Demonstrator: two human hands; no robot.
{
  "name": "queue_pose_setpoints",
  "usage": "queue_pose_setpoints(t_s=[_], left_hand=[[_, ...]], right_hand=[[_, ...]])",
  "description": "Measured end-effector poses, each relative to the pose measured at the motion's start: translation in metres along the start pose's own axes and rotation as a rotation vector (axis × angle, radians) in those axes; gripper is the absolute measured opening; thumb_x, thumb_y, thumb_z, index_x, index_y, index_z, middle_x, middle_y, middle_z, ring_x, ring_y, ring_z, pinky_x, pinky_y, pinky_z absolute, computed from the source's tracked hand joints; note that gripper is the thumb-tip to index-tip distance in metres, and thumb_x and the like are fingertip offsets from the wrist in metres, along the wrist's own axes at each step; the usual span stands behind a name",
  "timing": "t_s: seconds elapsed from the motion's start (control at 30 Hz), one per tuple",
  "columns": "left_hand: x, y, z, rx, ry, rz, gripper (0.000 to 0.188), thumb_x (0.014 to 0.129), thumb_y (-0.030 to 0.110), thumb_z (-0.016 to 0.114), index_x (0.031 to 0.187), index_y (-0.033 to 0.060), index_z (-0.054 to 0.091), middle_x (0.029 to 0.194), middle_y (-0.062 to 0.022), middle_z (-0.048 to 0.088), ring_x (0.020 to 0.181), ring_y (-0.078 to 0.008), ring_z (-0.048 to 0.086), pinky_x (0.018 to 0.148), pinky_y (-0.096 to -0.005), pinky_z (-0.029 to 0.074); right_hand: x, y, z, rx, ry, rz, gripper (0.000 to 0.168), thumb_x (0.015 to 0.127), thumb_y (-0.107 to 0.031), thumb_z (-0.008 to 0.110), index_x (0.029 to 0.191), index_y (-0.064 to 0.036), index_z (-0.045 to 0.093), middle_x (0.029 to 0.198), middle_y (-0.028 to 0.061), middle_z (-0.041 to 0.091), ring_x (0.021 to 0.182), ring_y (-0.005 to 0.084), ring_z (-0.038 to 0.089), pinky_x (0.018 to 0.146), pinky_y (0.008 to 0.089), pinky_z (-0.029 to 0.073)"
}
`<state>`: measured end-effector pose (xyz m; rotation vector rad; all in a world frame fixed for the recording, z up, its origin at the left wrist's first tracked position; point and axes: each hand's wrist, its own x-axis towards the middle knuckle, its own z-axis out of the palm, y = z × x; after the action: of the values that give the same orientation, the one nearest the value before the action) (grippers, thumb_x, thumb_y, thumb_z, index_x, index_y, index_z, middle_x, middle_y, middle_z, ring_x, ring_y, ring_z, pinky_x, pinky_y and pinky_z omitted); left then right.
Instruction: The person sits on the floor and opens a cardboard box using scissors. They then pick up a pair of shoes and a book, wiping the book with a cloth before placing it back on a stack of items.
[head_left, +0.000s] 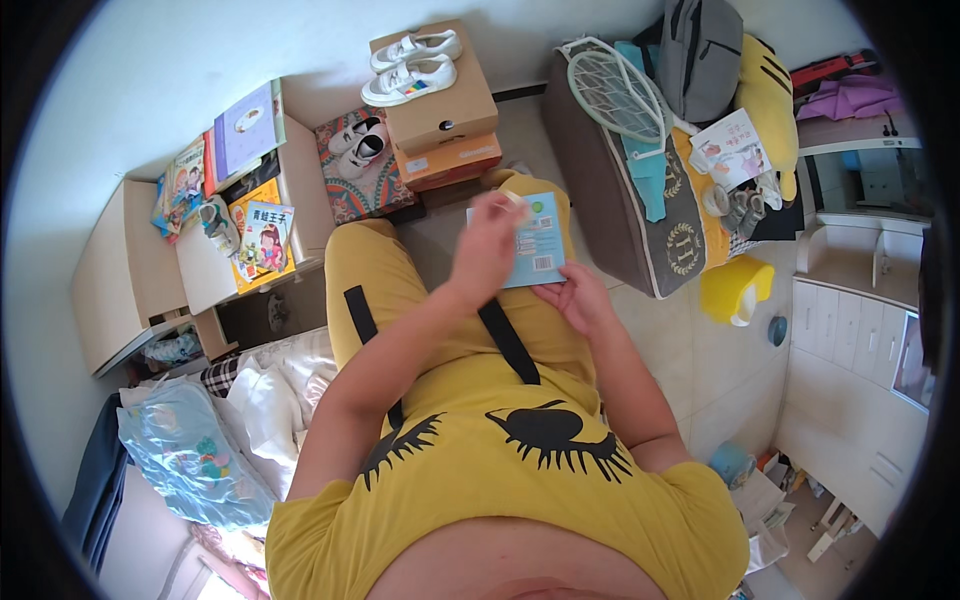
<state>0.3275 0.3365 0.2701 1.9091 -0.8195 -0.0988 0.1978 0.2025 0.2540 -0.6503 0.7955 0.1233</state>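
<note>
A thin light blue book (541, 244) rests over my thighs, its cover with a barcode facing up. My right hand (577, 300) grips its lower right edge, the thumb on top. Above the book's left part is my left hand (487, 240), blurred, with its fingers drawn together around a small pale object (516, 202). What that object is, I cannot tell, nor whether it touches the cover. My left hand and wrist hide the left side of the book. Under both lie my yellow trousers (382, 277) with black straps.
Picture books (266, 232) and a shoe (219, 225) lie on a cabinet at the left. White shoes (412, 67) top stacked boxes (442, 120) ahead. A padded storage box (600, 172) at the right bears rackets (619, 97), a grey backpack (701, 60) and another book (729, 148).
</note>
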Motion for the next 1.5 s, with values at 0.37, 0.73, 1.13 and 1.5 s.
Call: queue_pose_setpoints(t_s=[0.37,0.73,1.13,1.5], left_hand=[[-0.029,0.004,0.027,0.019,-0.417,0.197,0.032,0.068,0.0,0.061,0.099,0.0068,0.064,0.093,-0.0086,0.061,0.088,-0.0294,0.058,0.077,-0.0377,0.048],[-0.006,-0.023,0.033,0.005,-0.565,0.412,0.03,0.065,0.003,0.064,0.094,0.0087,0.066,0.093,-0.007,0.061,0.086,-0.028,0.06,0.074,-0.0362,0.05],[-0.014,-0.01,0.04,-0.026,-0.541,0.322,0.027,0.068,0.003,0.061,0.094,0.009,0.068,0.09,-0.007,0.062,0.08,-0.0283,0.06,0.071,-0.037,0.05],[-0.013,-0.005,0.052,0.161,-0.439,0.16,0.021,0.071,0.005,0.06,0.09,0.0081,0.067,0.087,-0.0074,0.062,0.078,-0.0289,0.061,0.068,-0.038,0.051]], right_hand=[[-0.002,-0.004,-0.013,0.112,-0.265,0.031,0.04,0.085,-0.001,0.039,0.124,0.005,0.045,0.122,0.014,0.053,0.11,0.0234,0.055,0.098,0.0375,0.043],[0.0,-0.005,-0.006,0.015,-0.125,0.044,0.041,0.082,0.01,0.04,0.122,0.005,0.046,0.12,0.013,0.053,0.11,0.0215,0.055,0.097,0.0334,0.045],[-0.003,0.0,-0.01,0.039,-0.117,0.005,0.049,0.078,0.012,0.036,0.126,0.003,0.042,0.124,0.0125,0.051,0.112,0.0226,0.054,0.098,0.0369,0.045],[-0.001,-0.005,-0.014,0.158,-0.24,0.019,0.05,0.076,0.006,0.038,0.126,0.003,0.04,0.123,0.0143,0.051,0.111,0.024,0.054,0.098,0.0365,0.043]])
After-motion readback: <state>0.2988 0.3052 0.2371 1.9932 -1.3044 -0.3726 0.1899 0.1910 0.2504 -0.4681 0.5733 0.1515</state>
